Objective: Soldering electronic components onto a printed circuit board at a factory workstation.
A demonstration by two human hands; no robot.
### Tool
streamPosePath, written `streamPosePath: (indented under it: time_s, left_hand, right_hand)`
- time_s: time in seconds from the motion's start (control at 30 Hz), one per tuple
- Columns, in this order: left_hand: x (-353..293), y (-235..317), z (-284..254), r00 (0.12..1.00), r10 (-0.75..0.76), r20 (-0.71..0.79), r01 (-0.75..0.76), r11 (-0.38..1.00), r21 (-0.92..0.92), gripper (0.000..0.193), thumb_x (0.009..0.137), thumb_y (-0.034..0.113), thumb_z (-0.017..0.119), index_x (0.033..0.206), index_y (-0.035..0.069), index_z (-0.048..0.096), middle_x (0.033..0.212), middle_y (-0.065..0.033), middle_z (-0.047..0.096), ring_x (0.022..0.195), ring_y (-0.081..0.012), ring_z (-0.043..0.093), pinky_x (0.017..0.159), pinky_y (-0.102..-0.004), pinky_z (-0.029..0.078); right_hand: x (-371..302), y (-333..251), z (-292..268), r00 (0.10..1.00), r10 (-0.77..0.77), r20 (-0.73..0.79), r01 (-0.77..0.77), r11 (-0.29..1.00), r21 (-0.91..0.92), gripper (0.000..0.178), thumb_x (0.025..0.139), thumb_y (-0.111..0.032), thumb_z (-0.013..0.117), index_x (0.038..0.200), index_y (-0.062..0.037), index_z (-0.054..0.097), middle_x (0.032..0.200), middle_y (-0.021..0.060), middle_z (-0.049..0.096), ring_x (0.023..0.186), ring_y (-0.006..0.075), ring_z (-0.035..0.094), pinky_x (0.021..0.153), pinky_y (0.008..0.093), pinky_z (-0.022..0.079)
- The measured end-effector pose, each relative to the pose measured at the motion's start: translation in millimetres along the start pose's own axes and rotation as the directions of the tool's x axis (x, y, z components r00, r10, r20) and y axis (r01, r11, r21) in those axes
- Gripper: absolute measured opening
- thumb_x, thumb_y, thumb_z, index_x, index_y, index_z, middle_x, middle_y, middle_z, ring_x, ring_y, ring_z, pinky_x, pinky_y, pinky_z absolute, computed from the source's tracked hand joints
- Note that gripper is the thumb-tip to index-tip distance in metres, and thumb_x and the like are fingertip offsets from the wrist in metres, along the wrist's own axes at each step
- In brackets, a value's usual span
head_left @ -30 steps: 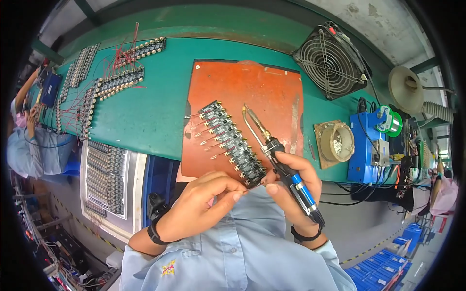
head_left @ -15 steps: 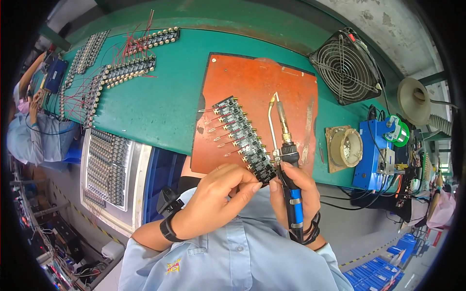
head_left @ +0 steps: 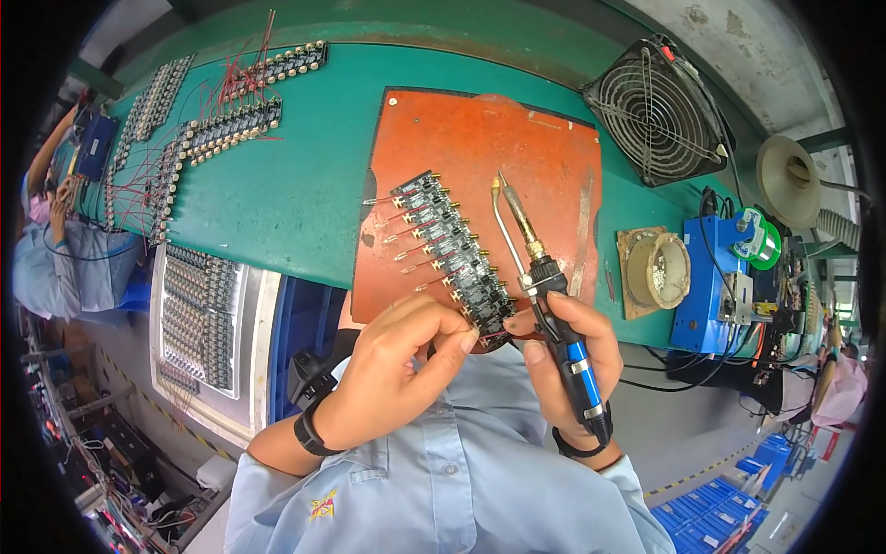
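Lower centre of frame: left hand (head_left: 401,355), thumb and index finger meeting in a narrow pinch at the lower end of a black circuit-board strip (head_left: 452,254). Too small to tell whether a fine wire lies between them. Strip sits mid-frame, slanting from upper left to lower right over an orange mat (head_left: 544,166); short leads stick out along its left edge, brass-coloured pins along its right.

Right hand (head_left: 572,355), right of lower centre, wrapped around a black soldering iron (head_left: 558,328) with a blue band; thumb and index finger close to the strip's lower end, contact unclear. Iron's tip points up, a thin side tube running next to it, both above the mat and right of the strip.

Upper left: more board strips (head_left: 235,129) with red wires on a green tabletop (head_left: 323,185). Far left: another person (head_left: 65,268) in pale blue. Lower left: white tray (head_left: 238,346) bearing rows of boards. Upper right: black fan (head_left: 651,115). Right: round dish (head_left: 666,270), blue box (head_left: 697,295), green spool (head_left: 759,238) near its top
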State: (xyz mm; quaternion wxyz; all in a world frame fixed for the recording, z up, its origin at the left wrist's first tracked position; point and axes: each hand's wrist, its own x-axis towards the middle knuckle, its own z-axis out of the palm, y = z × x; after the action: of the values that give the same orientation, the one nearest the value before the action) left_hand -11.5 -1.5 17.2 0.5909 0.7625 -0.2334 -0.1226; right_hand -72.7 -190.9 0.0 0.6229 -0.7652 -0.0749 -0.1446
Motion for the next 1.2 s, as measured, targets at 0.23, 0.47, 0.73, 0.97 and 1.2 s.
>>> streamPosePath:
  time_s: [0.23, 0.47, 0.73, 0.97, 1.2]
  left_hand:
    - [-2, 1, -2, 0.998, -0.036, 0.051, 0.034, 0.998, 0.048, 0.007, 0.083, 0.005, 0.065, 0.081, 0.0, 0.06, 0.076, -0.0045, 0.057, 0.065, -0.0167, 0.05, 0.061, -0.0301, 0.039]
    - [15, -3, -13, 0.98, 0.187, -0.062, -0.143, 0.893, 0.428, 0.009, 0.073, 0.009, 0.069, 0.075, 0.005, 0.062, 0.1, -0.0066, 0.059, 0.097, -0.0241, 0.05, 0.086, -0.0382, 0.032]
    - [25, -15, -9, 0.988, 0.1, -0.115, -0.024, 0.844, 0.536, 0.007, 0.07, 0.007, 0.068, 0.067, 0.006, 0.062, 0.123, -0.0114, 0.053, 0.116, -0.0291, 0.043, 0.097, -0.0398, 0.025]
    - [27, -15, -9, 0.992, 0.064, -0.107, 0.005, 0.84, 0.543, 0.006, 0.069, 0.007, 0.068, 0.067, 0.006, 0.062, 0.124, -0.0114, 0.053, 0.115, -0.0305, 0.042, 0.097, -0.0399, 0.024]
    - [27, -15, -9, 0.993, 0.064, -0.104, 0.002, 0.84, 0.543, 0.007, 0.068, 0.007, 0.068, 0.067, 0.006, 0.061, 0.124, -0.0115, 0.053, 0.116, -0.031, 0.043, 0.097, -0.0398, 0.025]
  right_hand:
    - [3, 2, 0, 1.0, 0.0, 0.0, 0.0, 1.0, -0.019, 0.044, 0.084, 0.001, 0.06, 0.124, 0.0035, 0.044, 0.095, 0.0177, 0.065, 0.09, 0.0235, 0.066, 0.08, 0.0355, 0.055]
    - [-2, -13, -1, 0.944, 0.137, -0.301, -0.086, 0.98, 0.177, 0.054, 0.083, -0.021, 0.073, 0.121, 0.0034, 0.045, 0.091, 0.017, 0.066, 0.085, 0.0225, 0.066, 0.078, 0.0329, 0.053]
    - [-13, -6, -61, 0.987, -0.122, -0.107, 0.107, 0.984, -0.141, 0.049, 0.071, -0.022, 0.082, 0.105, 0.0031, 0.056, 0.103, 0.0185, 0.063, 0.084, 0.0278, 0.064, 0.072, 0.0382, 0.051]
    - [1, -19, -60, 0.997, -0.035, 0.075, 0.053, 0.967, -0.251, 0.041, 0.066, -0.02, 0.083, 0.093, 0.0036, 0.063, 0.087, 0.0171, 0.066, 0.08, 0.0305, 0.064, 0.07, 0.038, 0.05]
    - [0, -15, -58, 0.993, 0.007, 0.118, 0.029, 0.953, -0.3, 0.046, 0.068, -0.031, 0.08, 0.091, 0.0043, 0.062, 0.083, 0.0166, 0.064, 0.079, 0.0292, 0.061, 0.072, 0.0387, 0.047]
